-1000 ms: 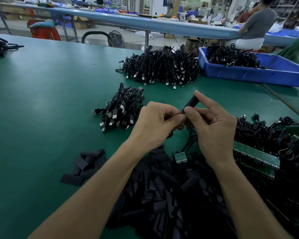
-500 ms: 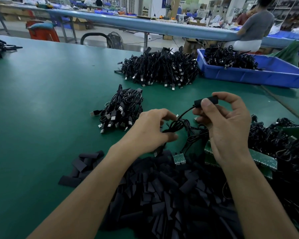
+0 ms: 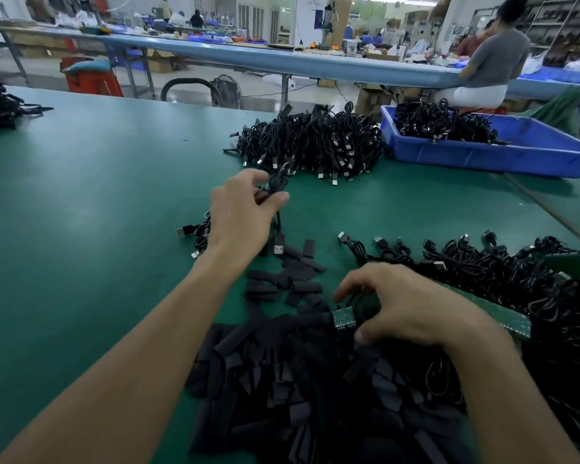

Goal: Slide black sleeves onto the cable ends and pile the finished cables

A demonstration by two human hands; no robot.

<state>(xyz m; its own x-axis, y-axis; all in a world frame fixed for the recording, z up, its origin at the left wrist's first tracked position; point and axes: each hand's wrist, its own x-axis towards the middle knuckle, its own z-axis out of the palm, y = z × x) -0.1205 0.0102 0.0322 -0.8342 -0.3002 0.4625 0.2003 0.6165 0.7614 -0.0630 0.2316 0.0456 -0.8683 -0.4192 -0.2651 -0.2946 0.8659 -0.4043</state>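
- Left hand (image 3: 240,216) pinches a coiled cable (image 3: 277,185) above the small finished pile (image 3: 200,232); release it squarely there.
- Right hand (image 3: 402,306), fingers curled, seems empty over the sleeves (image 3: 282,380); pick one only.

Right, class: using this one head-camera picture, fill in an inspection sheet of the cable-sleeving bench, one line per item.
Surface: green table mat, bare on the left side.
Job's things: heap of black sleeves nearest the camera; small cable pile partly under the left hand; large cable pile further back.
Clutter: green circuit board strips at right; blue bin holding more cables.
Grippers: left hand, fingers closed on a coiled cable above the small pile; right hand over the sleeves, fingers curled, its grasp unclear.
Cables: unsleeved cables heaped at right.
Surroundings: long blue bench; seated person facing away.
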